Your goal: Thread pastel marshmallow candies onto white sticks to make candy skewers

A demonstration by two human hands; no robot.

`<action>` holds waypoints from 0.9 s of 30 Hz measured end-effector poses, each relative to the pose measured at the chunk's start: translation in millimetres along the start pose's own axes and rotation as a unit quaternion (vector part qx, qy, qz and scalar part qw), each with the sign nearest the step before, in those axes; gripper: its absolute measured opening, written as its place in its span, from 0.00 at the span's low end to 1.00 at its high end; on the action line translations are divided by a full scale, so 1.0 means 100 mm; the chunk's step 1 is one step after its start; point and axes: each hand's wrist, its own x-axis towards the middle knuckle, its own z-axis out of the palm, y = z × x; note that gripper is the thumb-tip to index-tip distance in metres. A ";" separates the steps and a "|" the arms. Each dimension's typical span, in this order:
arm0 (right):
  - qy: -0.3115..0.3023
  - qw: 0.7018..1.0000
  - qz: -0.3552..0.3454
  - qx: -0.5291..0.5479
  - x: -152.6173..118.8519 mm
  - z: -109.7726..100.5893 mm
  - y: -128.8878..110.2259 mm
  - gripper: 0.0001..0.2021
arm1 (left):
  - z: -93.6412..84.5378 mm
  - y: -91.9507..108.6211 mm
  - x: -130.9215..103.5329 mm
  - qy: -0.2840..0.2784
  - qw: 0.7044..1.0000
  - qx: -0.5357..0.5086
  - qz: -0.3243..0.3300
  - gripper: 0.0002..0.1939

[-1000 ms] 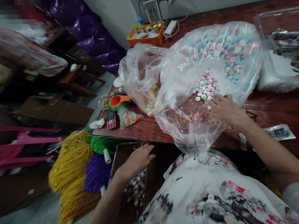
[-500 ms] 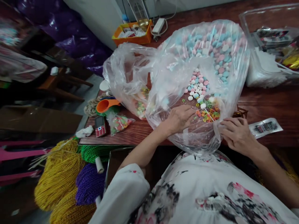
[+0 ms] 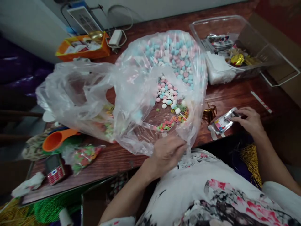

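A large clear plastic bag (image 3: pixel 131 91) lies open on the table, full of pink, blue and white round candies (image 3: pixel 166 91). Small colourful ring-shaped pieces (image 3: pixel 171 122) and a short white stick lie at its mouth. My left hand (image 3: pixel 168 153), a little blurred, is closed at the near edge of this bag, its fingers curled on the plastic. To the right, my right hand (image 3: pixel 251 121) pinches the end of a silver printed packet (image 3: pixel 224 121) near the table's front edge. What the packet holds is hidden.
A clear bin (image 3: pixel 265 59) with packets stands at the back right, an orange tray (image 3: pixel 84 51) at the back left. An orange scoop (image 3: pixel 55 139), a phone (image 3: pixel 55 169) and a small bag of coloured pieces (image 3: pixel 83 157) lie on the left. A gold wire item (image 3: pixel 209 113) sits beside the packet.
My view has turned to the right. My right hand has left the bag's edge and gone to the silver packet. My left hand has come back to the bag's near rim.
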 end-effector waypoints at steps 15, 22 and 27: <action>0.098 0.995 -0.006 0.027 -0.20 0.13 -0.12 0.09 | 1.13 0.09 0.92 -0.295 0.945 0.140 -0.029 0.15; -0.049 0.996 -0.067 -0.035 -0.30 0.11 -0.45 0.07 | 1.22 0.07 1.07 -0.342 0.913 0.211 -0.075 0.16; 0.004 0.997 -0.002 0.075 -0.34 0.25 -0.33 0.07 | 1.27 0.03 0.94 -0.324 0.921 0.187 -0.106 0.17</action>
